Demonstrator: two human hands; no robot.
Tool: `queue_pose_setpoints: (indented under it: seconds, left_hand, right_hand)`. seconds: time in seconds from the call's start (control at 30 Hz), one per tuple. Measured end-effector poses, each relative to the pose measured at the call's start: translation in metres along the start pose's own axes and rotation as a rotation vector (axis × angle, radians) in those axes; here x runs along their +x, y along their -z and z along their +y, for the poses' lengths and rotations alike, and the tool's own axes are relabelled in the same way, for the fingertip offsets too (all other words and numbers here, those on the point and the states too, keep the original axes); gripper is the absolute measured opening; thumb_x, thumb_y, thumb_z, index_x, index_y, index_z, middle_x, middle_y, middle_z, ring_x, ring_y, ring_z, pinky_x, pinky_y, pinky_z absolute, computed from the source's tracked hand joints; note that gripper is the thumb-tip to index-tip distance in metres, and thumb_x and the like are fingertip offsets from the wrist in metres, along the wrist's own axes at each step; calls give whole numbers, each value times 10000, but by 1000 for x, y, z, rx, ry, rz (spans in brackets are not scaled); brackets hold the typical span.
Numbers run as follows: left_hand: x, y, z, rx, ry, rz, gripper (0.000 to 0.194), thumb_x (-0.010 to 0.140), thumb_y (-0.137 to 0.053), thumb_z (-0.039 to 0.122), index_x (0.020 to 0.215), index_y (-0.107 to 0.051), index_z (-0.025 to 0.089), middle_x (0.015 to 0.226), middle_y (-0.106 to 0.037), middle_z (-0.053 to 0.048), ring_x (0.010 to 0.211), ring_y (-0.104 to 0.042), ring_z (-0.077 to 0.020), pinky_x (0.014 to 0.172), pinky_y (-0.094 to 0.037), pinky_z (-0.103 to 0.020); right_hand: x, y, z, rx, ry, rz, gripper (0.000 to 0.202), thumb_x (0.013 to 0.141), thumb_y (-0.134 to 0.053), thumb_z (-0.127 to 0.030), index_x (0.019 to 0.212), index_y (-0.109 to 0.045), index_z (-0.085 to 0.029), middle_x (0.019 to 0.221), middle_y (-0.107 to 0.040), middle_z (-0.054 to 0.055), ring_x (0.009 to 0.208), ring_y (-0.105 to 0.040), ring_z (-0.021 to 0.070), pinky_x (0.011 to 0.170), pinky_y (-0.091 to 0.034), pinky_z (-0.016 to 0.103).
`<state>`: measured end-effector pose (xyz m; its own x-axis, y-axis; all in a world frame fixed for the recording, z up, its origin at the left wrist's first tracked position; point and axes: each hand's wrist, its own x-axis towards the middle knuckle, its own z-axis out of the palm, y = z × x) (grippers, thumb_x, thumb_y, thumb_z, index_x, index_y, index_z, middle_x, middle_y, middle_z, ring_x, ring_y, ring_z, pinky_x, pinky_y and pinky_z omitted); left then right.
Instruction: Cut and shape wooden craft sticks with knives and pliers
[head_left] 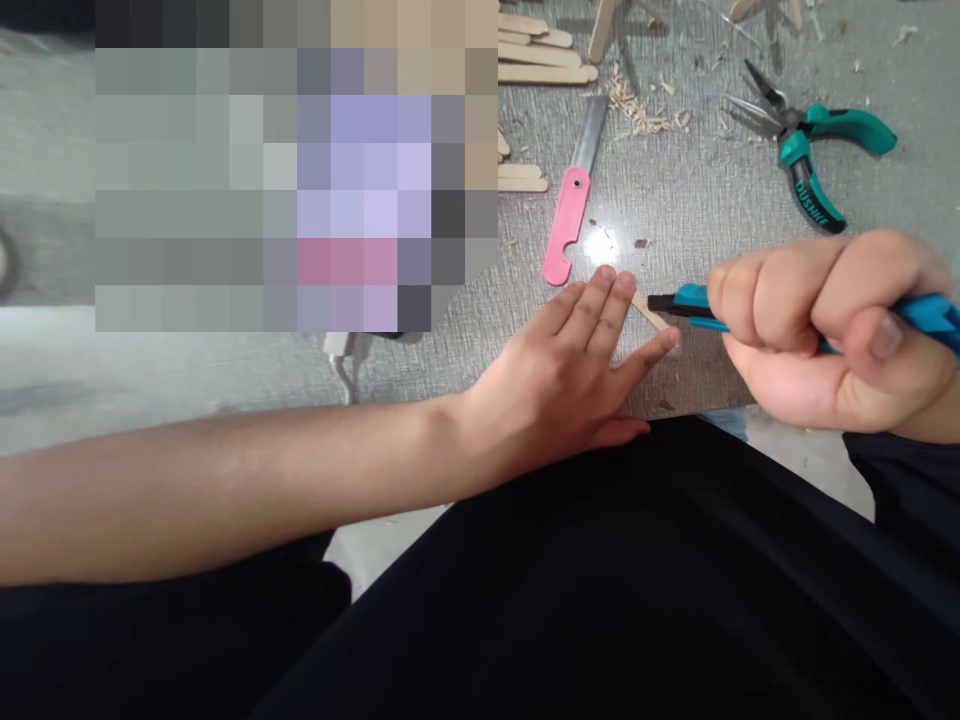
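Observation:
My left hand (577,345) lies flat on the grey table, fingers stretched out, its fingertips at a thin wooden stick (651,312). Part of the stick is hidden under the fingers. My right hand (832,330) is a fist around a blue and black utility knife (694,306). The knife's black tip points left, close to the stick; I cannot make out a blade. Just beyond my left fingertips lies a pink folding knife (566,225) with its metal blade out.
Pliers with teal handles (796,125) lie jaws apart at the back right. Several craft sticks (544,72) and a pile of wood shavings (637,108) are at the back. The table edge (682,414) runs by my lap. A blurred patch hides the upper left; a white cable (341,365) sticks out below it.

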<state>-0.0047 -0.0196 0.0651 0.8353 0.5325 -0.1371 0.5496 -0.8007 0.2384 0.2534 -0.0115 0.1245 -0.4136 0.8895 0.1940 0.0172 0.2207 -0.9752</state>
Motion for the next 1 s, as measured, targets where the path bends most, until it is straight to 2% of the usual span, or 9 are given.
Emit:
queue_pose_setpoints:
  seconds: [0.1,0.27,0.43,0.6,0.7,0.83,0.9,1.0]
  left_hand:
    - [0,-1,0,3,-2,8,1048,1071,-825,696,1933,-361,324,1992,-357,-229,1828,-403,-527,1447,-431,-641]
    - [0,-1,-1,-3,-20,51,1056,1035,-875,679,1908,-430,283,1962,-401,-255,1808,-443,-527,1431,-467,-650]
    - [2,0,-2,36,-50,80,1042,1025,-881,691,1885,-483,257,1906,-477,-296,1753,-527,-539,1367,-548,-656]
    - [2,-2,-2,58,-53,96,1078,996,-907,718,1880,-493,260,1895,-488,-311,1740,-540,-551,1347,-565,-661]
    - [2,-2,-1,45,-47,78,1067,1006,-903,702,1883,-487,259,1909,-467,-304,1755,-518,-553,1363,-549,-664]
    - [3,-1,-1,26,-36,42,1051,1022,-889,699,1885,-484,258,1922,-443,-302,1770,-490,-558,1379,-530,-669]
    - [4,0,-1,14,-28,37,1055,1014,-897,704,1883,-489,265,1931,-433,-292,1778,-478,-555,1390,-519,-668]
    - [4,1,0,12,-24,25,1062,1014,-895,710,1888,-480,272,1939,-422,-289,1788,-463,-553,1396,-512,-667]
  right_hand:
    - [-1,7,3,104,0,60,560,1135,-649,-548,762,-329,-281,653,-345,-59,571,-298,164,665,-426,424]
    - [9,9,7,190,-55,112,531,1098,-680,-336,722,-316,-246,639,-364,-62,552,-269,150,661,-411,397]
    - [29,5,22,240,28,327,531,976,-649,-393,703,-214,-261,597,-152,-50,496,-149,167,547,-236,408]
    - [36,13,31,191,12,330,615,921,-715,-568,704,-209,-293,587,-139,-61,514,-135,162,535,-242,401]
    - [41,10,34,240,-16,382,639,906,-744,-522,703,-188,-280,593,-137,-64,500,-156,146,518,-239,378]
    - [51,-2,39,488,13,628,572,871,-681,-373,717,-143,-257,610,-73,-72,463,-107,112,483,-130,338]
    - [53,-6,41,524,-1,675,562,835,-695,-334,718,-150,-254,613,-82,-75,461,-114,103,477,-117,331]
    - [53,-6,42,540,-15,705,553,870,-683,-398,728,-168,-258,620,-116,-73,471,-141,103,485,-129,333]
